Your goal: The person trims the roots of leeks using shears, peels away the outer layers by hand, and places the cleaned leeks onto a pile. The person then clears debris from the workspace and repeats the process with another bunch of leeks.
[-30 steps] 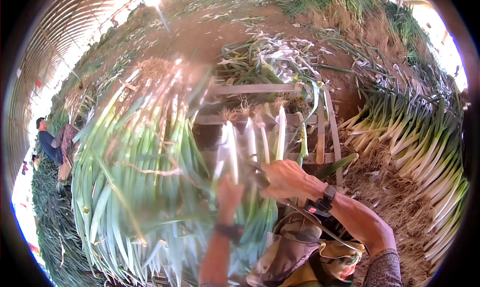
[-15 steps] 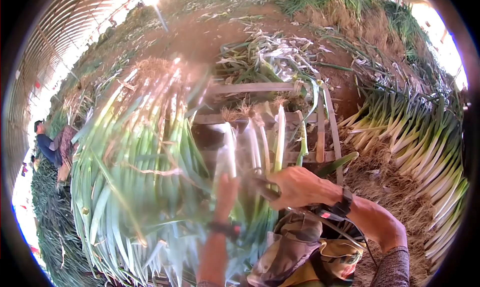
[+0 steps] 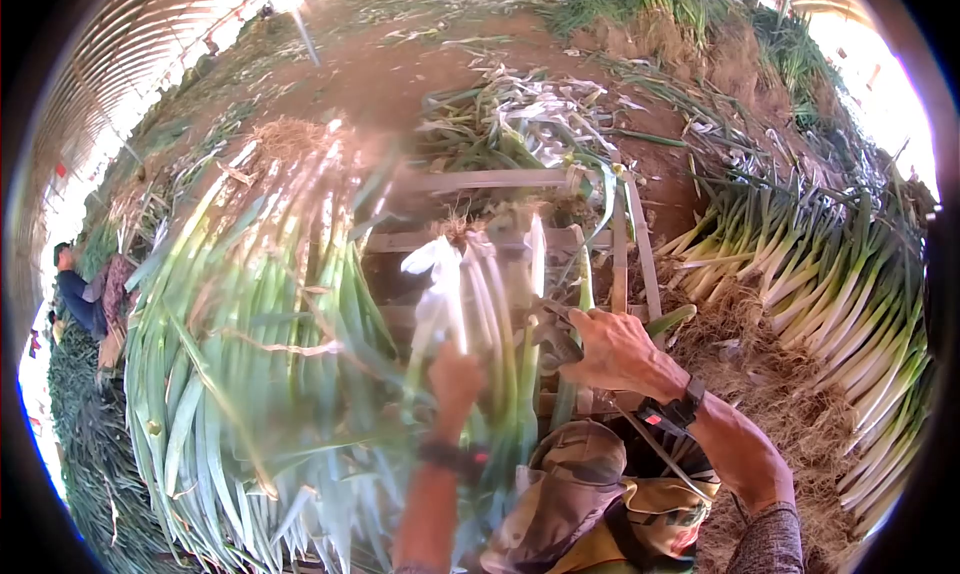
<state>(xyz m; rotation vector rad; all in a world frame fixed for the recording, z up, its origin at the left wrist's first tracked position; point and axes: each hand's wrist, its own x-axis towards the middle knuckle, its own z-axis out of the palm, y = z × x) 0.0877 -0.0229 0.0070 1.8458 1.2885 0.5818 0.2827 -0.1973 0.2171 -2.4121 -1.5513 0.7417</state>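
White leek [image 3: 455, 299]: sitting near the middle of my feed, roots [image 3: 456, 230] pointing away from the wearer, lower end running into the left hand [image 3: 457, 377]. A pale loose skin [image 3: 424, 263] flares off its left side.
Left hand: looks curled round that stalk from where I'm watching, though haze smears the fingers pretty badly. There's a dark wristband [image 3: 453, 458] below it.
Neighbour stalks [image 3: 490, 284]: a few more, just to the right of the leek, green ends trailing toward the wearer.
Right hand: [image 3: 628, 356] wrapped around a dark tool [image 3: 557, 342], apart from the left one. Can't make out what the tool is, tbh. A black watch [image 3: 685, 402] sits on that wrist.
Slatted frame [image 3: 490, 181]: pale bars showing behind and beside the stalks.
Big bundle [image 3: 230, 324]: heaped to the left of the stalks, rooty ends up top, green leaves fanning down.
Scraps pile [image 3: 525, 119]: white and green bits on the brown ground past the frame.
Right-side row [image 3: 830, 294]: loads of leeks laid side by side, roots facing in.
Far left: I've got another person [image 3: 80, 294] by dark greens, under a ribbed roof [image 3: 85, 104].
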